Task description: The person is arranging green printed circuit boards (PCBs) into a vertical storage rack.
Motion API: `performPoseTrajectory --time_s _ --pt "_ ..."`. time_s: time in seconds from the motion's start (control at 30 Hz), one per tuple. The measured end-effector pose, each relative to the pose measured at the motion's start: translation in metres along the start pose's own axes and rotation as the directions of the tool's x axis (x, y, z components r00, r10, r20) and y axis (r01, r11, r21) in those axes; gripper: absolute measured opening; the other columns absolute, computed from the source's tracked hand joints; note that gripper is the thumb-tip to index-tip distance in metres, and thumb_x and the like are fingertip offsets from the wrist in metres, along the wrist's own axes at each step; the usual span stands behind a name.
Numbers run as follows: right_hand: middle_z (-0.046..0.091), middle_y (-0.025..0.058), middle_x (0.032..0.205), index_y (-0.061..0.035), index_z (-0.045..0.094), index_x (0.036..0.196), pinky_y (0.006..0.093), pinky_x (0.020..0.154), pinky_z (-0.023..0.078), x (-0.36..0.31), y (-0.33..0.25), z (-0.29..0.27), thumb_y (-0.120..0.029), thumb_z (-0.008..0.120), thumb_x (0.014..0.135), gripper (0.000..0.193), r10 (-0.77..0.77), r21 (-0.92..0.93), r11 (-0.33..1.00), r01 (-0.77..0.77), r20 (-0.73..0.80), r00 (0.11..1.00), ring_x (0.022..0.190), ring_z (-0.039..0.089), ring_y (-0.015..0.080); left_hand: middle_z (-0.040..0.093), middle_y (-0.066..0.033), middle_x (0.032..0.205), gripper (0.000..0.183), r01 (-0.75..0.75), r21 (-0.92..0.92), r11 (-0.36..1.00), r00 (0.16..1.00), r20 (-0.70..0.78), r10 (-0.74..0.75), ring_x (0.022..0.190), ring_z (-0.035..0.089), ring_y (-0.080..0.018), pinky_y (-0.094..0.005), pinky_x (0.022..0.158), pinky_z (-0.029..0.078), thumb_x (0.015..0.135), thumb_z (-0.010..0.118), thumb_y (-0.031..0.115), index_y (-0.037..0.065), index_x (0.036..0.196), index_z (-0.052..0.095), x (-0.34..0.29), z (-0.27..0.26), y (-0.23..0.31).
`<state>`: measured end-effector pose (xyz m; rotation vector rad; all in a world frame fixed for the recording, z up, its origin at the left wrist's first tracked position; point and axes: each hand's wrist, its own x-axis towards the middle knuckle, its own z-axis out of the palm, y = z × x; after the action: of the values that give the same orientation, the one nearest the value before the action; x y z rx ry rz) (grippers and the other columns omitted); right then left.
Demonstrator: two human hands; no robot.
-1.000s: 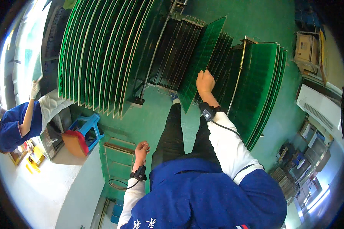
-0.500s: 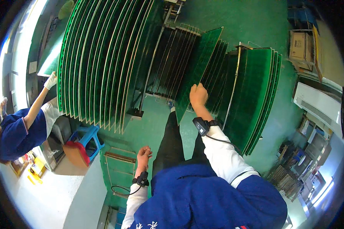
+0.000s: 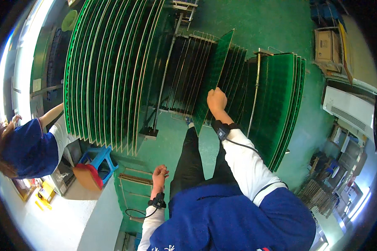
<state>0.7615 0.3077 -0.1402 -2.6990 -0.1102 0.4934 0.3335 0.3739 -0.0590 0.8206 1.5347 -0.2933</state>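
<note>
My right hand (image 3: 217,100) is closed on the near edge of a green circuit board panel (image 3: 213,75) that stands upright in a wire rack (image 3: 184,75). My left hand (image 3: 159,172) hangs beside my left leg, its fingers loosely curled and a little apart, with nothing seen in it. Several more green panels (image 3: 276,96) stand close together just right of the rack, past a metal post (image 3: 255,92). A larger row of upright green panels (image 3: 109,71) fills the upper left.
Another person (image 3: 29,146) in a dark blue top reaches behind the left panel row; that hand is hidden. Blue and red stools (image 3: 100,163) and a white work surface (image 3: 71,221) lie left. A cardboard box (image 3: 326,46) and a white appliance (image 3: 348,112) stand right.
The other person has moved in closer, and the loose panel that person held is out of sight. My right hand stays on its panel. The view has shifted slightly.
</note>
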Motion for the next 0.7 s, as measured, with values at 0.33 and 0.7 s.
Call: performPoseTrajectory --time_s 0.33,0.7 --pt "0.065 0.0193 0.081 0.0003 0.062 0.085 0.0485 0.066 0.048 0.001 0.003 -0.008 -0.039 0.058 0.088 0.04 0.054 -0.021 0.998 -0.052 0.127 0.99 0.079 0.063 0.0391 0.063 -0.0033 0.097 0.027 -0.029 0.012 1.0 1.0 0.012 0.029 0.085 0.061 -0.0159 -0.0304 0.073 0.049 0.089 0.063 0.018 0.006 0.114 0.059 -0.004 0.002 0.006" --pt "0.063 0.015 0.07 -0.0051 0.061 0.082 0.0395 0.058 0.048 -0.04 0.047 -0.228 -0.022 0.067 0.084 0.018 -0.165 0.249 0.927 0.281 -0.402 0.901 0.064 0.062 0.0323 0.062 -0.0069 0.098 0.03 -0.133 0.109 0.985 0.986 0.112 0.121 0.083 0.062 -0.019 -0.0327 0.071 0.051 0.089 0.063 0.018 0.003 0.115 0.058 0.022 0.024 0.019"
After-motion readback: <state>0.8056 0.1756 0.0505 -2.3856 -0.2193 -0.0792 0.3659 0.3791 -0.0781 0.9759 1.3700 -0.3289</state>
